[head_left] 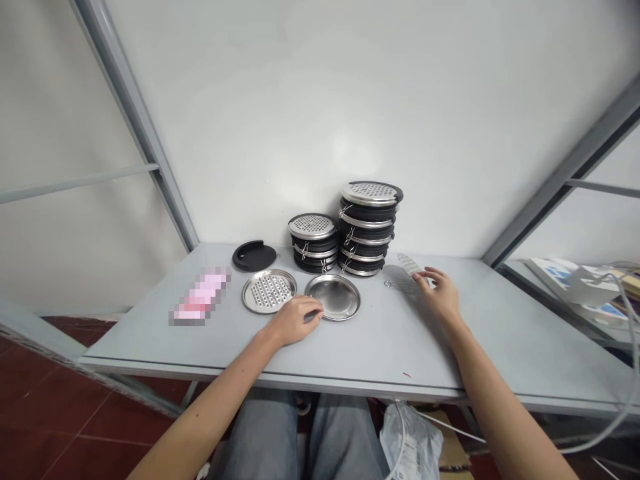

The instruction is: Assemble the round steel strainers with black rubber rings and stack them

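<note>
My left hand (299, 319) is closed, its fingertips at the near left rim of a shallow round metal dish (338, 297). Just left of the dish a round metal grater plate (269, 291) with raised teeth lies flat. My right hand (439, 290), out to the right, pinches a thin metal disc (409, 264), apparently perforated, tilted up on edge; its lower part is partly behind the fingers. A black round holder (255, 256) with a notched raised rim lies behind the grater plate. A small metal ring (387, 284) rests between the dish and the disc.
Two stacks of black-and-silver round grater sets stand against the wall: a shorter one (313, 243) and a taller one (371, 227) with wire clips. A blurred pink item (203, 297) lies left. Metal posts flank the table; a white cable (627, 373) hangs at right.
</note>
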`<state>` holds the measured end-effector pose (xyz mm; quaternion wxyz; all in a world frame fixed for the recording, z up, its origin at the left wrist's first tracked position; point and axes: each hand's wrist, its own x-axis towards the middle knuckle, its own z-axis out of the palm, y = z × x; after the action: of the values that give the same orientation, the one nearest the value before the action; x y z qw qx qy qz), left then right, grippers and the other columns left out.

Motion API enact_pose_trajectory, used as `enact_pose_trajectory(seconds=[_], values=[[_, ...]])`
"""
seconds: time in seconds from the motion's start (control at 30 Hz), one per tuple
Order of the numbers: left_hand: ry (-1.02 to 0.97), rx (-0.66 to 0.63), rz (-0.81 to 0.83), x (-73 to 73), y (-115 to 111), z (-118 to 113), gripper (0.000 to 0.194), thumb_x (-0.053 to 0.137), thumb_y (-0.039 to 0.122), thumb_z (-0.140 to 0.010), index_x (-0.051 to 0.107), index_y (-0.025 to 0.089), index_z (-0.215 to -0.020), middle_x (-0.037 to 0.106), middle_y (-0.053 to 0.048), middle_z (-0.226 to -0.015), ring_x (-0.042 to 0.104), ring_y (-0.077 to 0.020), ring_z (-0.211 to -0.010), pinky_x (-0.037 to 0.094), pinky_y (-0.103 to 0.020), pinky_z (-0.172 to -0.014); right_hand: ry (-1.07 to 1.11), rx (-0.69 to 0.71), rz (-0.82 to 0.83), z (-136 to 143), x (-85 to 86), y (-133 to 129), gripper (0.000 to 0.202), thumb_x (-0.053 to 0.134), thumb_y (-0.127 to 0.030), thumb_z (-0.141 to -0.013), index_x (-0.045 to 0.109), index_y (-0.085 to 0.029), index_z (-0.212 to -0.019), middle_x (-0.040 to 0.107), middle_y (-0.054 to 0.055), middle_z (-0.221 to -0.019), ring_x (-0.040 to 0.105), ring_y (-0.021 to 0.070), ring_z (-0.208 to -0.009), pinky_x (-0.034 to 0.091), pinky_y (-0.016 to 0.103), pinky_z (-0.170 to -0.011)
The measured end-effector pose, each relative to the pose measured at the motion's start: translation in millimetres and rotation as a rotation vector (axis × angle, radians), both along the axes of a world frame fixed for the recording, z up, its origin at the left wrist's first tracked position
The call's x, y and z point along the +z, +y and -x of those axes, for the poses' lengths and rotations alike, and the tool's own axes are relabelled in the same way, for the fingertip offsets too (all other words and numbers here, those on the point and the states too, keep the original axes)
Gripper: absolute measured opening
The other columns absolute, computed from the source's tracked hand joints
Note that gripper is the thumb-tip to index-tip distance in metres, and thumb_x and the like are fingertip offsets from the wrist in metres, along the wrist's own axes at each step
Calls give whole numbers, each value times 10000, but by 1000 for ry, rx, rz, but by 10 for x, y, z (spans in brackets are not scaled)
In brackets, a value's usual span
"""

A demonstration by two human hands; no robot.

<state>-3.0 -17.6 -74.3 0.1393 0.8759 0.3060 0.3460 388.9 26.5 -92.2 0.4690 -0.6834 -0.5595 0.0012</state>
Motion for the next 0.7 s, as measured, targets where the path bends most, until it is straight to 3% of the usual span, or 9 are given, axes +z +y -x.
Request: enact_pose_trajectory(seconds=[0.1,0.23,0.33,0.43,0.57,0.7], values=[[-40,19,-17,23,-20,8,251,556,181,-871,648,210,-1104,690,-59,-1101,628,-205,-1045,489,-365,-958,-68,106,32,138,141,-291,343,569,-488,-797,722,-189,-861,603,148,-1242,560,331,-1151,468,483,-925],[-47,24,-43,98,-56,9,565,602,214,-859,418,230,-1394,530,-93,-1362,498,-238,-1258,419,-413,-1068,-200,472,192,531,369,-726,267,571,-457,-846,716,-238,-897,547,102,-1337,539,319,-1201,442,484,-986],[-24,34,-96,113,-43,9,616,645,265,-854,391,259,-1415,450,-96,-1437,442,-257,-1314,390,-446,-1092,-199,644,227,886,515,-873,225,545,-408,-888,702,-252,-924,517,83,-1374,501,296,-1253,418,470,-1025],[-31,36,-188,74,-5,12,494,639,262,-869,490,270,-1340,532,-86,-1358,509,-252,-1245,439,-448,-1034,-132,762,201,1181,590,-821,186,567,-357,-886,690,-237,-959,524,95,-1365,530,278,-1223,418,455,-1031],[-98,94,-297,9,37,25,210,570,154,-896,645,221,-1080,681,-56,-1078,623,-208,-1011,497,-405,-913,-69,875,189,1419,593,-630,146,610,-324,-862,691,-222,-928,560,99,-1331,526,270,-1231,399,458,-1051],[-126,150,-341,-17,62,38,174,563,119,-887,656,196,-1012,701,-49,-981,634,-194,-915,507,-385,-859,-25,931,178,1461,544,-489,154,617,-327,-856,710,-211,-894,603,105,-1282,556,274,-1200,395,473,-1052]])
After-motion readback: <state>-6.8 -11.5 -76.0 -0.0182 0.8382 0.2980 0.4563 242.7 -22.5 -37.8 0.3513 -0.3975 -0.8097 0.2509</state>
